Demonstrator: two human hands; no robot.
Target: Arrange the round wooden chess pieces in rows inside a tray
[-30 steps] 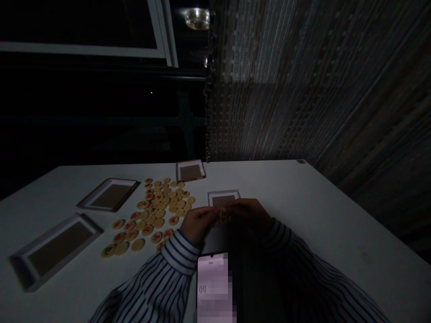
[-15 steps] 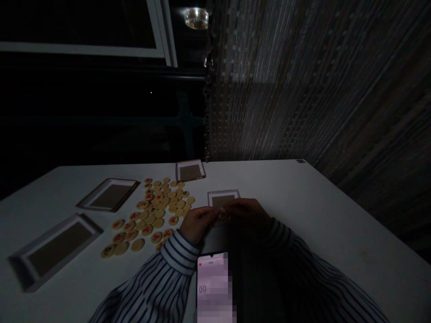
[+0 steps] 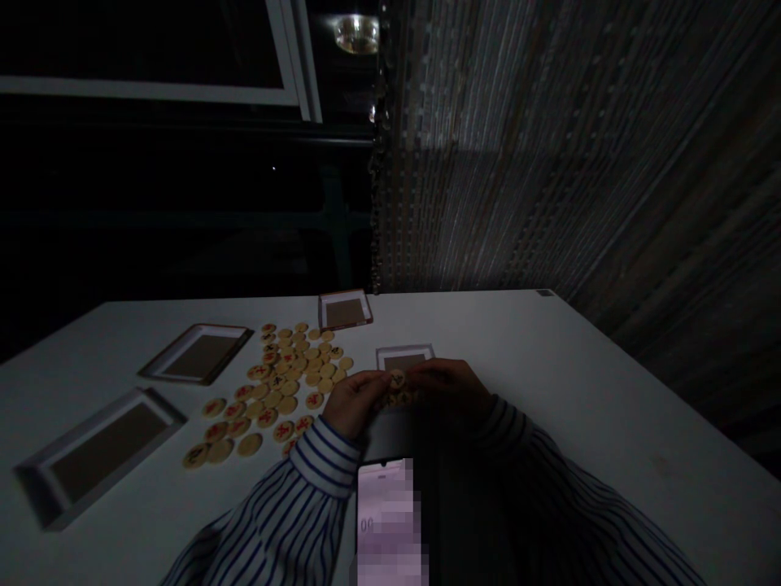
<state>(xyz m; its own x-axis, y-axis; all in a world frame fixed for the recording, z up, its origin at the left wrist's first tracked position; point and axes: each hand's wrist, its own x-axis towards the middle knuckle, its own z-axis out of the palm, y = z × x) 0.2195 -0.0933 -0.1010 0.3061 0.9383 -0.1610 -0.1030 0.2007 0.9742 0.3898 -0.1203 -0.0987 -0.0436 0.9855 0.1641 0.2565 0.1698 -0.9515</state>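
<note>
The left hand (image 3: 355, 403) pinches a small round disc (image 3: 397, 378) between thumb and fingers, pale and smooth-looking with a dark mark on its face; the right hand (image 3: 456, 387) has its fingers curled and their tips at the disc's other edge, but shadow hides whether they grip it too. Just below this disc, between the hands, more discs (image 3: 399, 400) show dimly at the near end of a shallow box (image 3: 405, 350), whose pale rim and flat brown floor stick out beyond the fingers; the hands and the dark cover the rest. Both wrists run into cuffs of striped cloth, the left sleeve (image 3: 323, 464) lit and the right one (image 3: 518, 439) partly sunk in shadow. Nearer the body than the hands, a glossy phone (image 3: 381, 505) is cut off at the bottom, part of its screen broken into blurred blocks. To the left of the left hand spread the loose discs (image 3: 288, 404), flat and wood-coloured, some overlapping, some bare-faced, others marked in red or black; the left sleeve hides the nearest partly. Farther left stand a brown-rimmed tray (image 3: 198, 358) and a long white tray (image 3: 110, 448), and beyond the hands a smaller tray (image 3: 345, 312), all on the smooth white surface (image 3: 506, 342). Past its far edge hangs a stringy curtain (image 3: 464, 146), its right side fading into darkness.
</note>
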